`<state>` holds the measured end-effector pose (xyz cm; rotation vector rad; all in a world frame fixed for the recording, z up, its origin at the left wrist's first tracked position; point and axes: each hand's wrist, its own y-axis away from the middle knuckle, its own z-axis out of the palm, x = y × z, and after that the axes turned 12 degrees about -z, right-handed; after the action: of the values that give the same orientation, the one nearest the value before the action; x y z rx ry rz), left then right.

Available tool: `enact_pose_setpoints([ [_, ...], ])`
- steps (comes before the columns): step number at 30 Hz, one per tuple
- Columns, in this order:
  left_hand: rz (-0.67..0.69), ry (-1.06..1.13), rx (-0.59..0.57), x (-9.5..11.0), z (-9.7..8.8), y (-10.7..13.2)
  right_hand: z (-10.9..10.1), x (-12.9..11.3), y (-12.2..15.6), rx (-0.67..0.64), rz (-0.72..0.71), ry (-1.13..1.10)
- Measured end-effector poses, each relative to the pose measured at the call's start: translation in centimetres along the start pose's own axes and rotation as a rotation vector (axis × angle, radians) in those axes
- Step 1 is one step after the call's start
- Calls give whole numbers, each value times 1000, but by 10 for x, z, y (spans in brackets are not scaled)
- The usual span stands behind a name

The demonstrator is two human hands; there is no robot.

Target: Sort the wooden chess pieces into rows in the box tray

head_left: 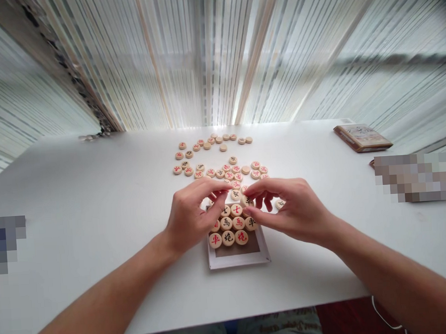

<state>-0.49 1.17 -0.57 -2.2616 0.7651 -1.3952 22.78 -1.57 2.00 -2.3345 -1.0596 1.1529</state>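
Observation:
A shallow white box tray (pixel 239 260) with a dark bottom holds rows of round wooden Chinese chess pieces (pixel 228 238), marked in red or black. Over its far right corner, my right hand (pixel 291 203) has thumb and index finger around a chess piece with a black character (pixel 248 200). Across from it, my left hand (pixel 193 206) is curled at the tray's far left, thumb and index tips close together. Whatever those tips may hold is hidden. Between the hands, another black-marked chess piece (pixel 235 195) shows just beyond the tray.
Loose chess pieces (pixel 229 175) lie scattered on the white table (pixel 97 205) beyond my hands. One piece (pixel 280 204) lies behind my right fingers. A flat decorated box (pixel 364 137) sits at the far right, near a blurred-out item (pixel 416 177). Striped curtains (pixel 186 58) hang behind the table.

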Motion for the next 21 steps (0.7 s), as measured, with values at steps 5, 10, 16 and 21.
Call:
enact_pose_setpoints([
  [5, -23, 14, -21, -2, 2, 1, -6, -17, 13, -74, 25, 86],
  [10, -29, 18, -25, -3, 4, 1, -4, -34, 38, -197, 50, 147],
  [16, -23, 8, -24, -2, 4, 1, 7, -35, 55, -319, 114, 204],
  [21, -18, 13, -27, -3, 4, 1, 8, -33, 52, -408, 197, 219],
])
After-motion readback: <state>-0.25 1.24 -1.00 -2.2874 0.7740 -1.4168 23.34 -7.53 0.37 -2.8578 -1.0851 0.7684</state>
